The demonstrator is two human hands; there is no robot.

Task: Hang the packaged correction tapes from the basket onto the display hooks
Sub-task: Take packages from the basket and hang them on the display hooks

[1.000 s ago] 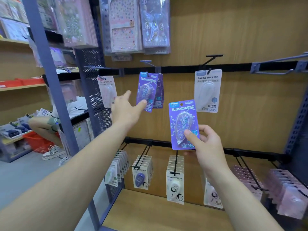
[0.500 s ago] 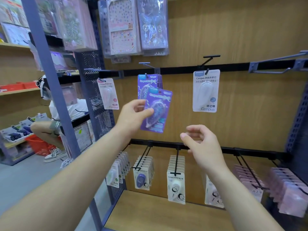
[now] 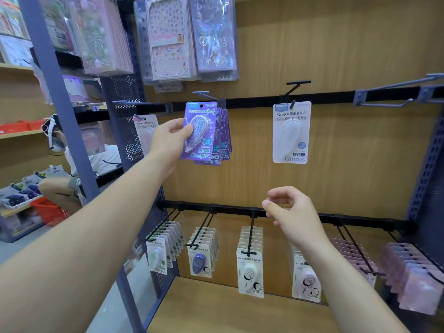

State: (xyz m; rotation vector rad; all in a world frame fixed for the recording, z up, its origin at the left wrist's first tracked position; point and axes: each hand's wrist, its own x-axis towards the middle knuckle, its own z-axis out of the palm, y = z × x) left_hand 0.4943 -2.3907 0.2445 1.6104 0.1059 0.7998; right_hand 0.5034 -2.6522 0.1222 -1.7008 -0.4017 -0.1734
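Note:
My left hand pinches a purple packaged correction tape by its left edge and holds it upright against the front of several matching purple packs on an upper display hook. Its hang hole sits level with the hook tip. My right hand hovers lower right in front of the lower black rail, fingers loosely curled and holding nothing. A white packaged tape hangs alone on the neighbouring hook to the right. The basket is not in view.
The lower rail carries hooks full of packaged tapes, white and pink among them, above a wooden shelf. Sticker sheets hang overhead. A grey upright post stands left, with a crouching person and a red basket beyond it.
The purple pack passed from my right hand to my left. My left hand then raised it and straightened it against the hook's stack. My right hand let go and dropped lower.

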